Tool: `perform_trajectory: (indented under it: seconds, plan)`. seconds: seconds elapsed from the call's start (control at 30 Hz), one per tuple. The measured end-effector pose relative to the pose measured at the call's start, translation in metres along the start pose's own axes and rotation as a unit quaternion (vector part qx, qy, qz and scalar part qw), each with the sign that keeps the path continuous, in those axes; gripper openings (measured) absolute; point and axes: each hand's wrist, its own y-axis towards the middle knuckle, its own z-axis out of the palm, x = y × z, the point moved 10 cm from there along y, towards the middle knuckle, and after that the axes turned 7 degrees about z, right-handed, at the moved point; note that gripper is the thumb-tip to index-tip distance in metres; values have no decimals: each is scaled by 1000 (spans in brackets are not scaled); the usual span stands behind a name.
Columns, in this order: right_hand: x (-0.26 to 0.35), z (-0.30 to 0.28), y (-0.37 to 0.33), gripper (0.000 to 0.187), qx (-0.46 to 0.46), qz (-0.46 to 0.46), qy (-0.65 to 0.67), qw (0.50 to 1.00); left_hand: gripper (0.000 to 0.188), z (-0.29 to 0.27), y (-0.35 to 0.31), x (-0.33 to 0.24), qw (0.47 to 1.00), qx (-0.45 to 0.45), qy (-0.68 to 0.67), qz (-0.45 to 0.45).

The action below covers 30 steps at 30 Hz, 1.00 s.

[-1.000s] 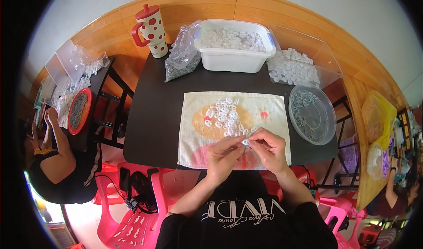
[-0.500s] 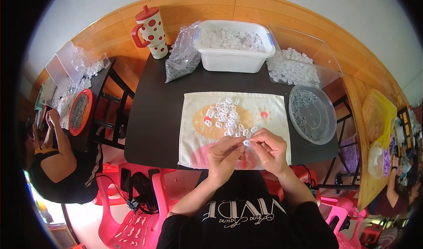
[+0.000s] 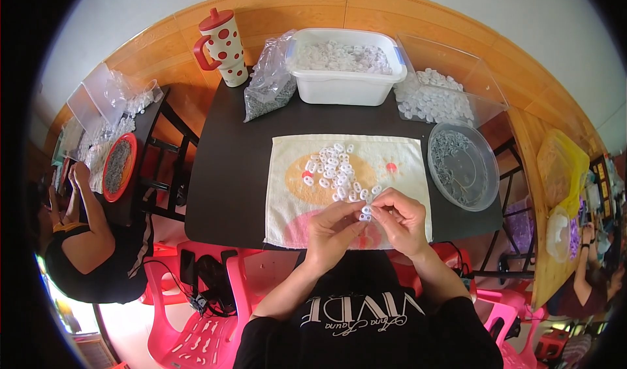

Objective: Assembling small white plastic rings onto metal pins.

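Small white plastic pieces with dark holes are pinched between my two hands, at the near edge of the towel. My left hand is closed, with its thumb and fingertips at the left side of the pieces. From the right, my right hand grips them, thumb against forefinger. Finer detail between the fingertips is hidden. Just beyond my hands lies a loose pile of similar white two-holed pieces. It rests on a cream patterned towel spread over the dark table.
A white tub and a clear bin hold white parts at the back. A round clear tray of grey parts stands right; a plastic bag and dotted tumbler stand back left. Other people sit at tables on both sides.
My hands stay close together over the towel's near edge. The held pieces have shifted slightly nearer to me, and more of them shows between my fingertips. The pile looks unchanged.
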Motion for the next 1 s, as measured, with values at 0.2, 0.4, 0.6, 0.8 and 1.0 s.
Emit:
perform_trajectory:
  seconds: [0.2,0.4,0.6,0.8,1.0]
  plan:
    - [6,-4,-1,8,-31,-19,12,999,21,-5,-4,8,997,-25,-20,-68]
    - [0,-20,-2,9,-101,-24,46,994,22,6,-4,-58,779,19,568,265]
    - [-14,-25,-10,8,-92,-2,43,995,19,12,-10,-47,788,92,575,197]
    - [-24,-28,-13,6,-90,32,63,993,21,-20,4,-57,791,20,591,158]
    - [-25,-20,-17,5,-73,37,86,993,19,-9,6,-44,775,37,611,157]
